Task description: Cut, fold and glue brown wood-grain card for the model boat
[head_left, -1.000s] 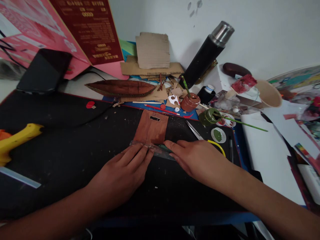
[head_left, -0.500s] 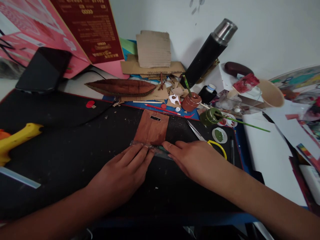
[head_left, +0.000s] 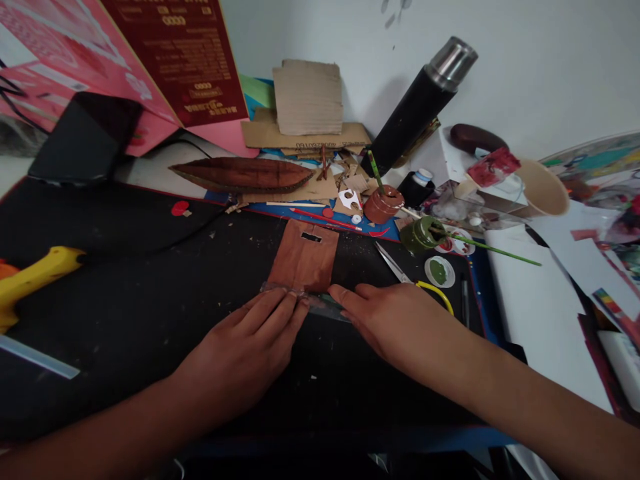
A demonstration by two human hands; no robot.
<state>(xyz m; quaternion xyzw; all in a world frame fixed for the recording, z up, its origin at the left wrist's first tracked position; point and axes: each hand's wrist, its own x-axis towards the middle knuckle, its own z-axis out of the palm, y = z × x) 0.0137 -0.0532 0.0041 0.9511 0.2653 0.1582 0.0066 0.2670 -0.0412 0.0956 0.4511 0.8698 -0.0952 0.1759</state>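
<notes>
A brown-painted piece of cardboard (head_left: 307, 260) with a small dark slot near its far edge lies flat on the black mat. Across its near edge runs a clear, shiny plastic strip (head_left: 327, 307), with a bit of green showing at its right part. My left hand (head_left: 250, 340) is closed, its fingers together and pressing on the strip's left half. At the strip's right end my right hand (head_left: 395, 317) is closed too, fingertips beside the cardboard's near right corner. The undersides of both hands are hidden. Scissors (head_left: 395, 263) with yellow handles lie just beyond my right hand.
A brown boat-shaped piece (head_left: 245, 175), cardboard scraps (head_left: 307, 100) and a black thermos (head_left: 410, 120) stand behind. Brown (head_left: 383, 205) and green (head_left: 423, 235) paint jars hold brushes. At left are a yellow glue gun (head_left: 37, 280) and a phone (head_left: 87, 140).
My right hand has shifted slightly to the right along the strip. My left hand and the cardboard look unmoved.
</notes>
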